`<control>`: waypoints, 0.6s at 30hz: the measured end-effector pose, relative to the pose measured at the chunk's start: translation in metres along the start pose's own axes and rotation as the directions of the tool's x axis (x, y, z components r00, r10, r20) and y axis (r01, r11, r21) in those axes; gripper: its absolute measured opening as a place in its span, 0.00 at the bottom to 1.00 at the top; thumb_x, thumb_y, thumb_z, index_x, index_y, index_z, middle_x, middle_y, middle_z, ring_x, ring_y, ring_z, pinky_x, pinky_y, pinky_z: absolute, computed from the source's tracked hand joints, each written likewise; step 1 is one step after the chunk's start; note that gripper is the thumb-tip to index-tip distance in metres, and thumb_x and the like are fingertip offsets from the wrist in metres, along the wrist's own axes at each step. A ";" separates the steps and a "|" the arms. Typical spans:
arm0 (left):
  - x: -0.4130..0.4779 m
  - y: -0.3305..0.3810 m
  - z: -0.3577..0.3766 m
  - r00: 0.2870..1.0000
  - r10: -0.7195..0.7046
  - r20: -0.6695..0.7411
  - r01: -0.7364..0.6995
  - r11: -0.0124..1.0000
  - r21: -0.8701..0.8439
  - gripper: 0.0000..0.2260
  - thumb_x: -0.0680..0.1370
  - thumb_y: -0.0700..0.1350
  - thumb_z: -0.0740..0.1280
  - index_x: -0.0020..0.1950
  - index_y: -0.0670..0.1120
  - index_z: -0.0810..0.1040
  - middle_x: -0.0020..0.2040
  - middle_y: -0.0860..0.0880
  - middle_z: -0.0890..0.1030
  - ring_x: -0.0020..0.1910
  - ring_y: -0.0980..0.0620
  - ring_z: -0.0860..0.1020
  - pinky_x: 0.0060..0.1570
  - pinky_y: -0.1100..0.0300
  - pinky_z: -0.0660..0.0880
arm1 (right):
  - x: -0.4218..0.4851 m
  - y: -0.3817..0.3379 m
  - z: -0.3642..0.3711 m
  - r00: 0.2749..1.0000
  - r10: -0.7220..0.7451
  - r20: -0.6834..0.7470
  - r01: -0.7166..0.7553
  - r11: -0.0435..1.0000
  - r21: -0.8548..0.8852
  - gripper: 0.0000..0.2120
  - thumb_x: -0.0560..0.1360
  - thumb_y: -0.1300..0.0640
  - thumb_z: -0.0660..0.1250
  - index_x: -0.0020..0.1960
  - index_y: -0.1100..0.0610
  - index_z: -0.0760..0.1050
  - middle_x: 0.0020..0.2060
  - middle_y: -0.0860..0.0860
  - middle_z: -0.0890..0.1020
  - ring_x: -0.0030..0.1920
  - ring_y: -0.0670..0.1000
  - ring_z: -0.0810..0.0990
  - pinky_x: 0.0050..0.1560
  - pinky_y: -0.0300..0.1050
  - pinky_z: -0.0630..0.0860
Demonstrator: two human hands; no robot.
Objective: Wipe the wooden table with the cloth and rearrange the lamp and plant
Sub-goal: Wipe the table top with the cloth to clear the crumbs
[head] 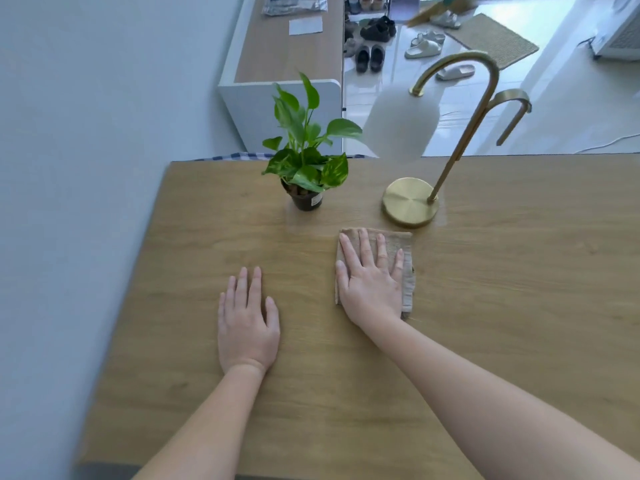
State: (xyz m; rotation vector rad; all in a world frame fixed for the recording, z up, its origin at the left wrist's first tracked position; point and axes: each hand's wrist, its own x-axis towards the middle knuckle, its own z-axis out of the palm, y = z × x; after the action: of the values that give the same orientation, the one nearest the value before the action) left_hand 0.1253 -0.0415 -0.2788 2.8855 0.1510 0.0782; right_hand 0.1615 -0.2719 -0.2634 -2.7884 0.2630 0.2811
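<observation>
Hands: two, both flat on the table (519,306), palms down, well apart from each other.
- Left hand (247,327): fingers straight and close together, thumb out to the side, resting on bare wood and holding nothing; the forearm runs in from the near edge.
- Right hand (369,282): fingers straight and slightly spread, pressing down on the cloth (401,247); the forearm comes in at a slant from the lower right.

Cloth: one, beige, folded into a rough rectangle. It lies under the right hand, just in front of the lamp's base.

Plant (304,157): one, green-leaved, upright in a small dark pot near the far edge, left of the lamp.

Lamp (410,201): one, with a round brass base, a curved brass stem and a white shade hanging over the far edge.

Beyond the table: one low cabinet (277,98), one woven mat (495,39) and several shoes (369,57) on the floor; their exact number cannot be told.
</observation>
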 end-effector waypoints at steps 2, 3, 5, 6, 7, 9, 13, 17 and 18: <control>0.000 -0.002 -0.001 1.000 -0.001 -0.008 0.001 1.000 0.012 0.28 0.85 0.55 0.53 0.86 0.52 0.63 0.85 0.48 0.63 0.85 0.47 0.59 0.84 0.46 0.54 | 0.009 -0.028 0.006 0.999 -0.053 0.009 0.053 0.999 0.006 0.28 0.86 0.38 0.37 0.86 0.36 0.40 0.86 0.43 0.40 0.85 0.53 0.34 0.82 0.65 0.32; 0.001 -0.001 -0.002 1.000 0.000 -0.015 0.001 1.000 0.013 0.27 0.85 0.54 0.54 0.85 0.52 0.63 0.85 0.49 0.64 0.85 0.47 0.59 0.84 0.46 0.54 | 0.015 -0.039 0.008 0.997 -0.080 0.015 0.080 0.997 0.011 0.28 0.86 0.38 0.38 0.86 0.37 0.41 0.86 0.44 0.41 0.85 0.53 0.34 0.82 0.65 0.32; 0.001 -0.001 -0.002 1.000 -0.005 -0.022 0.005 1.000 0.009 0.27 0.85 0.54 0.54 0.85 0.52 0.63 0.85 0.49 0.64 0.85 0.47 0.60 0.84 0.47 0.54 | 0.026 -0.066 0.012 0.988 -0.150 0.035 0.149 0.989 0.018 0.28 0.86 0.38 0.39 0.86 0.37 0.44 0.87 0.45 0.43 0.86 0.54 0.36 0.81 0.66 0.32; 0.001 -0.001 -0.002 1.000 -0.005 -0.020 0.005 1.000 0.009 0.27 0.85 0.54 0.54 0.85 0.53 0.63 0.85 0.49 0.64 0.85 0.48 0.59 0.84 0.47 0.54 | 0.030 -0.077 0.014 0.981 -0.188 0.043 0.188 0.982 0.017 0.28 0.86 0.38 0.39 0.86 0.37 0.45 0.87 0.45 0.45 0.86 0.55 0.37 0.81 0.66 0.32; 0.001 -0.003 -0.003 1.000 -0.001 -0.020 0.002 1.000 0.009 0.27 0.85 0.54 0.54 0.85 0.53 0.63 0.85 0.50 0.63 0.85 0.48 0.58 0.84 0.47 0.53 | 0.033 -0.086 0.017 0.974 -0.221 0.048 0.221 0.975 0.016 0.28 0.87 0.39 0.40 0.86 0.36 0.46 0.87 0.46 0.46 0.86 0.55 0.38 0.82 0.66 0.32; 0.002 -0.005 -0.003 1.000 0.005 -0.027 -0.005 1.000 0.002 0.27 0.85 0.54 0.54 0.85 0.53 0.64 0.85 0.50 0.63 0.85 0.48 0.58 0.84 0.47 0.53 | 0.036 -0.094 0.020 0.962 -0.267 0.052 0.267 0.964 0.019 0.27 0.87 0.39 0.41 0.86 0.36 0.49 0.87 0.46 0.49 0.86 0.55 0.41 0.82 0.66 0.33; 0.000 -0.004 -0.001 1.000 0.001 -0.028 -0.001 1.000 -0.016 0.27 0.85 0.54 0.54 0.85 0.52 0.64 0.85 0.49 0.64 0.85 0.48 0.59 0.84 0.47 0.53 | 0.029 -0.074 0.016 0.935 -0.352 0.051 0.353 0.935 -0.010 0.27 0.87 0.37 0.41 0.85 0.35 0.51 0.87 0.45 0.53 0.87 0.54 0.44 0.83 0.64 0.36; -0.002 -0.003 0.003 0.999 -0.025 -0.048 0.024 1.000 -0.016 0.26 0.85 0.52 0.55 0.83 0.48 0.68 0.83 0.46 0.68 0.84 0.43 0.62 0.83 0.43 0.57 | 0.007 -0.020 0.004 0.939 -0.340 0.054 0.342 0.940 -0.018 0.26 0.87 0.36 0.41 0.85 0.33 0.48 0.87 0.41 0.48 0.86 0.50 0.41 0.84 0.62 0.36; -0.006 0.003 0.003 0.998 -0.037 -0.049 0.036 0.999 -0.022 0.26 0.85 0.52 0.55 0.82 0.46 0.69 0.82 0.45 0.69 0.83 0.42 0.63 0.83 0.42 0.58 | -0.001 -0.001 -0.001 0.949 -0.311 0.047 0.312 0.950 -0.020 0.26 0.87 0.35 0.41 0.85 0.32 0.47 0.86 0.40 0.47 0.86 0.49 0.39 0.84 0.61 0.36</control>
State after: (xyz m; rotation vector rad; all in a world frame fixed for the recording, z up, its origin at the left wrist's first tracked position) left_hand 0.1203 -0.0454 -0.2812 2.8599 0.2107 0.1442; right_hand 0.1605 -0.2712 -0.2617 -2.7907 -0.1945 0.2680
